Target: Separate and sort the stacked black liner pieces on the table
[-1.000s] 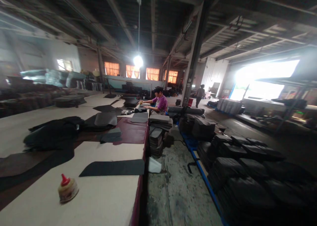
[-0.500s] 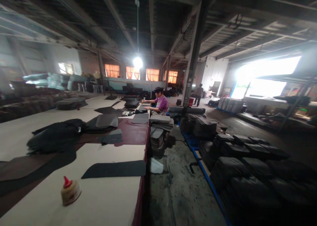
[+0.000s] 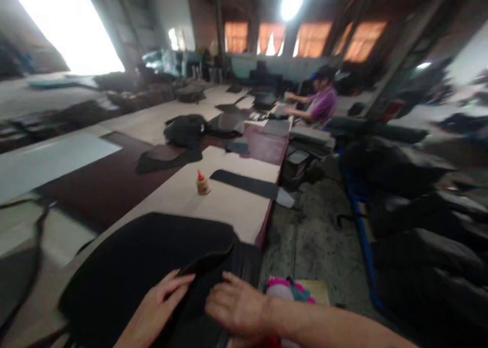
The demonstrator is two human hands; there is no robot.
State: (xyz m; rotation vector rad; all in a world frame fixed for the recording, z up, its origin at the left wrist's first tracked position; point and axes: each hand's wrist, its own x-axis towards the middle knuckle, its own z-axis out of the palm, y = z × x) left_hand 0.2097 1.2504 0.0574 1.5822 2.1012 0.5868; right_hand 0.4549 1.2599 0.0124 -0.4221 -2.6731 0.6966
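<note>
Tabletop (image 3: 238, 205) | bottle (image 3: 203, 186) markings blurred | left hand (image 3: 160, 299), right hand (image 3: 239, 303) on black sheet (image 3: 152, 256)

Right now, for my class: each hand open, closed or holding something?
Left hand: at the raised edge of black sheet; grip unclear.
Right hand: fingers bent on black material; grip unclear.

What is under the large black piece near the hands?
Beyond the far edge of the black piece, beige tabletop is visible. What lies directly under the piece is covered, so unseen.
</note>
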